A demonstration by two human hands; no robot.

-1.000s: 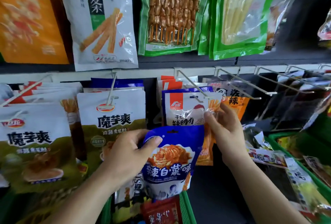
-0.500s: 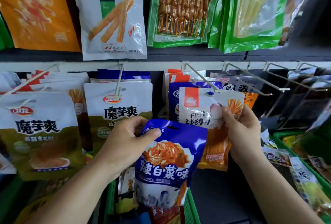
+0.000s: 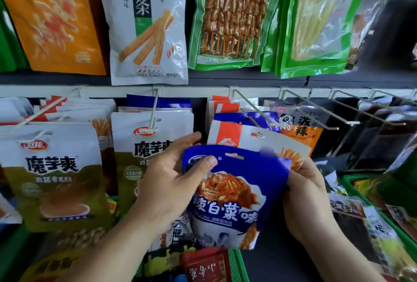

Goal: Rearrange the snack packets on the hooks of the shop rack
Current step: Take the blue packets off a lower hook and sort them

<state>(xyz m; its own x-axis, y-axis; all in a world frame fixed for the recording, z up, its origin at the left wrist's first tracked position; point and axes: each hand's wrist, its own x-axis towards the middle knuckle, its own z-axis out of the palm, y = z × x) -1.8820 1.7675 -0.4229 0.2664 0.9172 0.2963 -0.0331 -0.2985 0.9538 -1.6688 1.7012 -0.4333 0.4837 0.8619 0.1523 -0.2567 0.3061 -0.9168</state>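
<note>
My left hand (image 3: pixel 171 182) pinches a blue packet (image 3: pixel 230 193) with white lettering by its top left corner, thumb on the front. My right hand (image 3: pixel 306 193) holds a white and orange packet (image 3: pixel 250 138) behind the blue one; its fingers are hidden by the packets. That white packet is off the metal hook (image 3: pixel 255 108), tilted, just below the hook's tip. More blue and orange packets (image 3: pixel 246 117) hang on that hook behind it.
Olive and white packets (image 3: pixel 140 146) hang on hooks to the left. Bare wire hooks (image 3: pixel 320 110) stick out to the right. Larger bags (image 3: pixel 228 17) hang on the row above. Green baskets (image 3: pixel 352 180) with loose packets sit below, right and centre.
My right hand has slid the white and orange packet forward off the hook and lowered it behind the blue packet. My left hand raised the blue packet slightly.
</note>
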